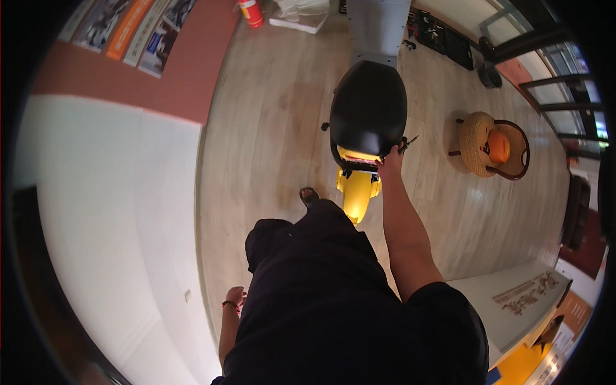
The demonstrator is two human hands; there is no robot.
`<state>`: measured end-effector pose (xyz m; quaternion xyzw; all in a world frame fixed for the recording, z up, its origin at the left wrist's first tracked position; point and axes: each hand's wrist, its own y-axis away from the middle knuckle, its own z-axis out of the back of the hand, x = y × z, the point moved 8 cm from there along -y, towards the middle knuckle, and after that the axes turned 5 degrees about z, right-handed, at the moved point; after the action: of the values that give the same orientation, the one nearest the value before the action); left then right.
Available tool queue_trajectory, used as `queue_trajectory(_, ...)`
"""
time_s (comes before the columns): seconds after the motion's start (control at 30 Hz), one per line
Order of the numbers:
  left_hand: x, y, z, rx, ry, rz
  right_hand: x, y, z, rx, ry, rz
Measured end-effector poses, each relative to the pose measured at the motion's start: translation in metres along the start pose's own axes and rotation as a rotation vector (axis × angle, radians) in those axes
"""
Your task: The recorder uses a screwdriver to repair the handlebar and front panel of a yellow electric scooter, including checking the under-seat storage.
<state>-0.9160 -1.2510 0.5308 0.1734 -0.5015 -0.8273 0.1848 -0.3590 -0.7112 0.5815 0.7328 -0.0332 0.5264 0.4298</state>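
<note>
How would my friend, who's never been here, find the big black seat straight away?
On the pale wooden floor, look for the scooter in front of the person. The seat sits between a grey panel and a yellow mudguard, with the right hand at its near end. Unlike those parts, it's black, smooth and rounded.

My right fingers point(389, 158) are at the near end of the black seat point(369, 106); my left fingers point(240, 296) hang low by my side.
</note>
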Motion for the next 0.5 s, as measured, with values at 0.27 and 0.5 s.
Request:
queue_trajectory(0.27, -0.067, -0.122, 0.301, -0.009, 0.796, 0.258, -0.008, 0.005, -0.01, -0.198, -0.169, -0.064)
queue_trajectory(0.5, -0.145, -0.202, 0.489, 0.008, 0.448, -0.014, 0.057, 0.011, -0.062, -0.079, -0.369, 0.093)
